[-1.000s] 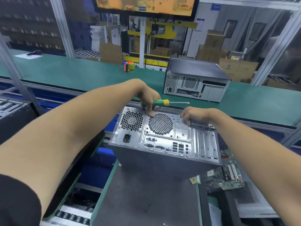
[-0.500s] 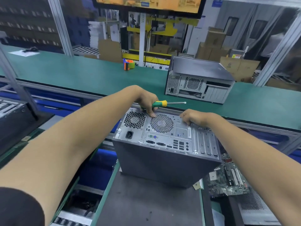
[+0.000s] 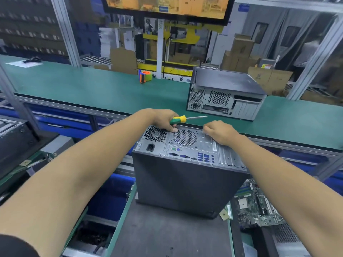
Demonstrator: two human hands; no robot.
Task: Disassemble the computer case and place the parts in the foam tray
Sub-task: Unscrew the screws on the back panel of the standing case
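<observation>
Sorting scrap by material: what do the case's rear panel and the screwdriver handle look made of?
Rear panel: probably bare sheet steel, dull silver with punched vent holes. Screwdriver handle: likely glossy moulded plastic, green and yellow; shaft shiny metal.

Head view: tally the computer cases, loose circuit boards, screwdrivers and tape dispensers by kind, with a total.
Grey metal computer cases: 2
Green loose circuit boards: 1
Green-and-yellow-handled screwdrivers: 1
Orange-and-blue tape dispensers: 1
Total: 5
</observation>
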